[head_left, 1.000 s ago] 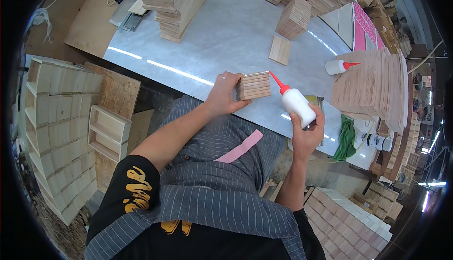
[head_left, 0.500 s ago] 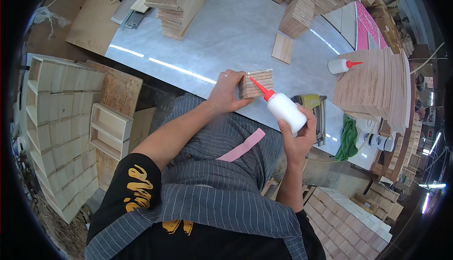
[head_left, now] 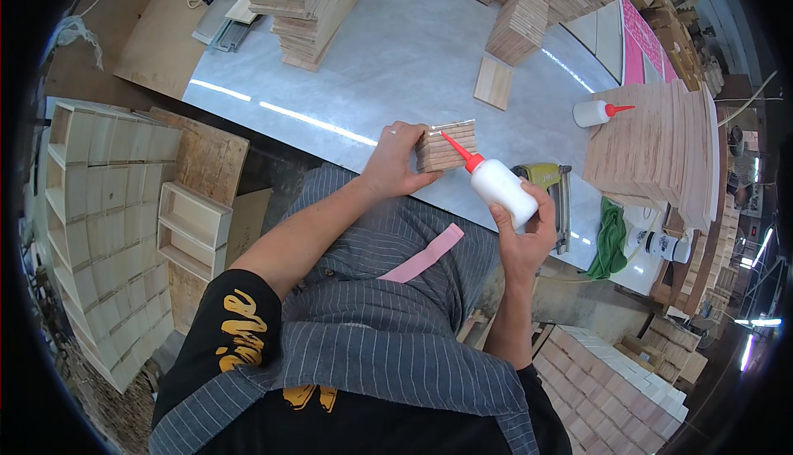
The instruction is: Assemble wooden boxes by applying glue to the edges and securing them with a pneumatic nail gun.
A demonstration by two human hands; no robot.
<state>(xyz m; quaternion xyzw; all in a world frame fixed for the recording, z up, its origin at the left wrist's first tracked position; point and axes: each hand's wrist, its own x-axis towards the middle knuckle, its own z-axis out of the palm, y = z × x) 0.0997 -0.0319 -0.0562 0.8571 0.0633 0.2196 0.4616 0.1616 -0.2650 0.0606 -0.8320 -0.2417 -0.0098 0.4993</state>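
My left hand (head_left: 398, 161) is closed around a small stack of wooden boards (head_left: 447, 151), gripping it at the table's near edge with the layered board edges facing up. In my right hand (head_left: 529, 228) is a white squeeze bottle (head_left: 504, 190) with a red nozzle, tilted so that the tip points up and left. That tip is over the upper part of the board edges; whether it touches them I cannot tell. A pale wet-looking line runs along the stack's far edge. Just right of the bottle lies a yellow-green nail gun (head_left: 545, 178).
A second squeeze bottle (head_left: 591, 114) lies beside a large board stack (head_left: 632, 149) on the right. One loose board (head_left: 493, 83) rests on the grey table (head_left: 396, 58). Tall wood piles (head_left: 306, 9) stand at the back. A green cloth (head_left: 610, 240) hangs by the right edge; wooden boxes (head_left: 116, 190) are stacked left.
The bottle in my right hand has shifted slightly right, its red tip moving a little along the stack's far edge. My left hand keeps its hold on the boards.
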